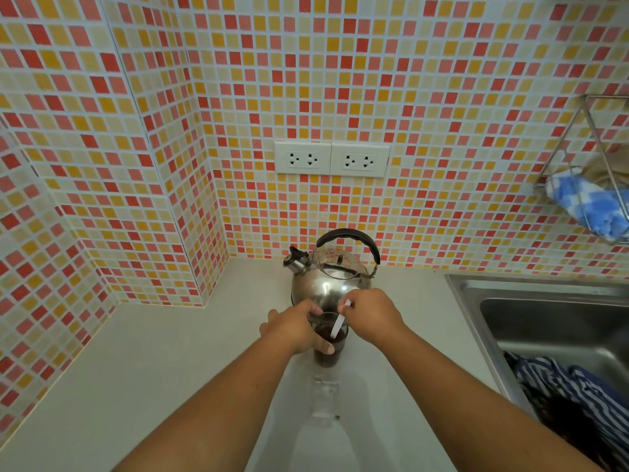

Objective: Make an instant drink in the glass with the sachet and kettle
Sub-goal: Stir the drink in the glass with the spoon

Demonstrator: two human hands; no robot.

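Looks like the stirring step: the glass already holds dark liquid, so powder and water seem to be in. The left hand is wrapped around the glass, steadying it, and the right hand just above the rim pinches a white stirrer that dips into the drink. The glass stands mid-worktop, right in front of the kettle by the back edge. Next is probably lifting the stirrer out without tipping the glass. Can't spot the sachet.
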